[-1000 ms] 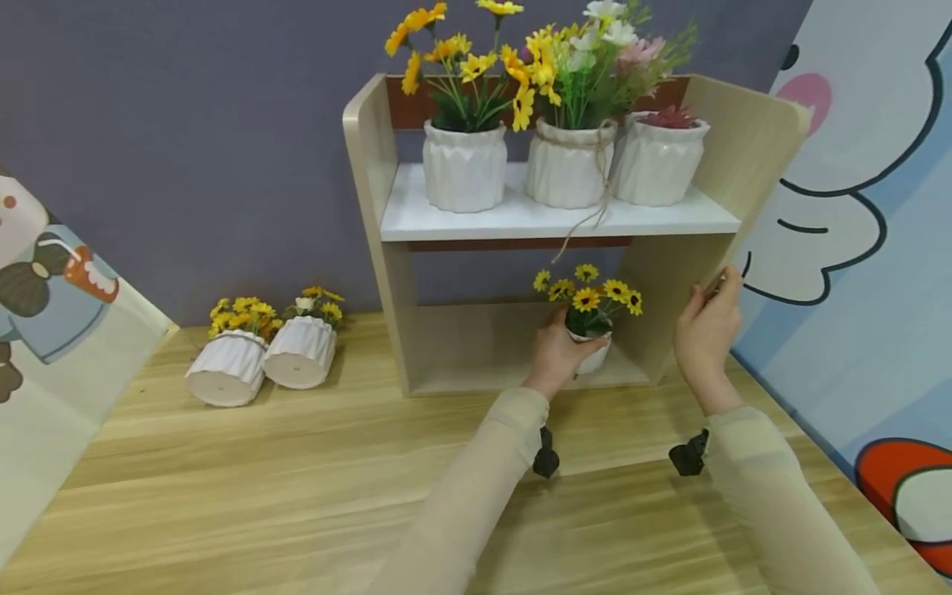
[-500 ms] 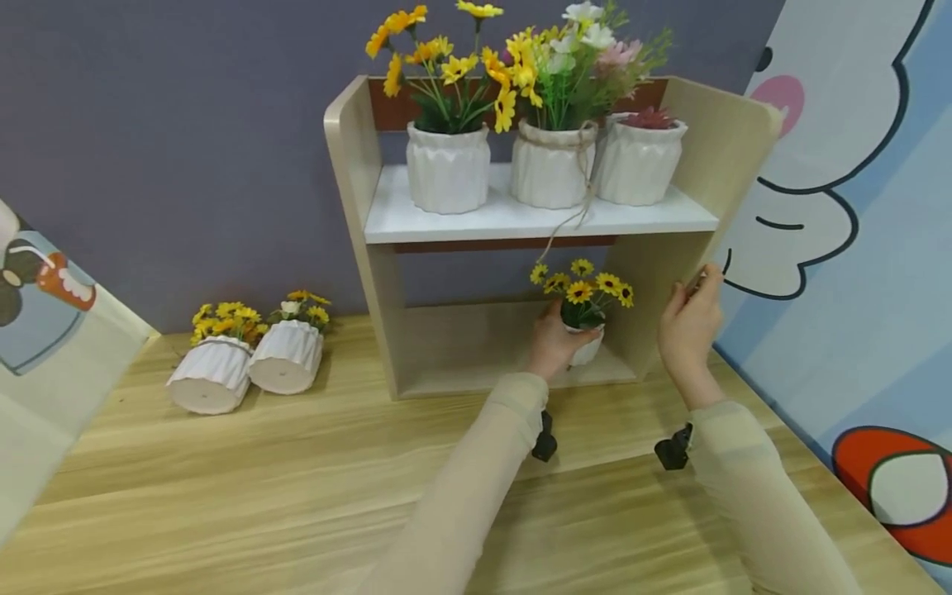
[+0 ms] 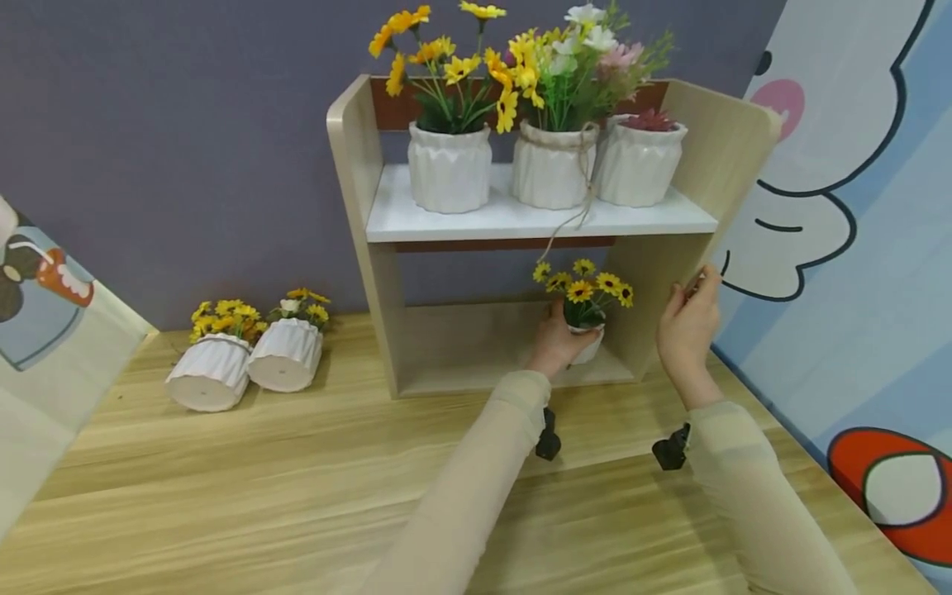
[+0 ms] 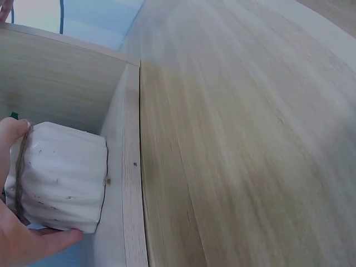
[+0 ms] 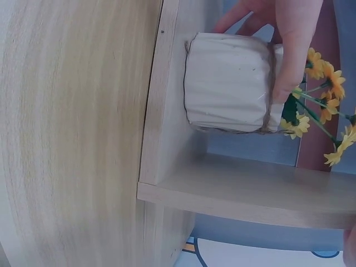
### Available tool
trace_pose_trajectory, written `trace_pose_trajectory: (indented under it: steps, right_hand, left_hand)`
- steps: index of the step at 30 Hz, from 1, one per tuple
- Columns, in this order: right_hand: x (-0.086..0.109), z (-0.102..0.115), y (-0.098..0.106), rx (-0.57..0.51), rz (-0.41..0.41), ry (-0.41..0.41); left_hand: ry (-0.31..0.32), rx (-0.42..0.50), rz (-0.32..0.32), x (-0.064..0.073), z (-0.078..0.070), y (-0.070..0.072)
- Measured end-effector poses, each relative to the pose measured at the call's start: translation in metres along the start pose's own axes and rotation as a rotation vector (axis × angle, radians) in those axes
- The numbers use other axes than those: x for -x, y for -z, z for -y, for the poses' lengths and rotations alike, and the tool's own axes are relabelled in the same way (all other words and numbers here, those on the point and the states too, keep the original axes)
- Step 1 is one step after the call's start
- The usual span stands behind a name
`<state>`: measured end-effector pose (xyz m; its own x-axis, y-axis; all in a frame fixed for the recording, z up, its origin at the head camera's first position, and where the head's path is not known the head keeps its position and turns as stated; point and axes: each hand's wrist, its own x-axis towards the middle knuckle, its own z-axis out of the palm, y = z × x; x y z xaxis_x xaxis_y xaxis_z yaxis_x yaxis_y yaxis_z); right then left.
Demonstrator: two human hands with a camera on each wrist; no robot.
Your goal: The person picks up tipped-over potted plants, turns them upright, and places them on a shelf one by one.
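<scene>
In the lower compartment of a wooden shelf unit (image 3: 375, 281), my left hand (image 3: 552, 340) holds a small white flower pot (image 3: 589, 350) with yellow flowers (image 3: 581, 289). Twine circles the pot near its rim, and its base is at the bottom board. In the right wrist view, the thumb lies across the upper part of the white flower pot (image 5: 228, 83), with other fingers on the far side. My right hand (image 3: 687, 335) grips the front edge of the unit's right side panel (image 3: 654, 277), its fingertips partly hidden.
On the upper shelf (image 3: 543, 221) stand three white pots, two with tall flowers and one with a red succulent (image 3: 649, 121). Two flower pots (image 3: 210, 372) lie tipped on the wooden table (image 3: 297, 471) at left. Walls close off the back and right.
The head view has turned slightly, so the scene sits further left. The held flower pot has edged a little toward the right panel. My right hand stays on the panel.
</scene>
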<state>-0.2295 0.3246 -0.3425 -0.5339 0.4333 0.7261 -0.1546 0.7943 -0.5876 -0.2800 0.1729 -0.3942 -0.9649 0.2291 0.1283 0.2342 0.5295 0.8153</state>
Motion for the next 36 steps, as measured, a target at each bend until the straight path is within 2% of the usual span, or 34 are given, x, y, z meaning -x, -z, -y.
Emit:
trace_pose_trajectory:
  steps: [6, 14, 16, 20, 24, 32, 36]
  right_hand:
    - [0.001, -0.001, -0.001, -0.012, -0.004, 0.022]
    - [-0.002, 0.001, -0.004, -0.011, 0.014, -0.026]
    - [-0.002, 0.001, -0.004, -0.012, 0.024, -0.051]
    - [-0.001, 0.002, -0.003, -0.02, 0.041, -0.091]
    - [0.0, 0.002, -0.003, -0.03, 0.049, -0.093]
    - [0.001, 0.0, -0.003, -0.027, 0.015, -0.091]
    - [0.001, 0.0, -0.003, -0.034, 0.01, -0.093]
  left_hand:
    - [-0.024, -0.007, 0.002, 0.001, 0.005, 0.0]
    - [-0.04, 0.018, 0.06, 0.009, 0.006, 0.018]
    - [-0.056, 0.0, 0.066, 0.011, 0.006, 0.022]
    - [-0.106, -0.094, 0.063, 0.016, 0.008, 0.028]
    - [-0.147, -0.157, 0.069, 0.022, 0.011, 0.035]
    - [-0.147, -0.219, 0.069, 0.035, 0.016, 0.047]
    - [-0.14, -0.213, 0.065, 0.043, 0.017, 0.055]
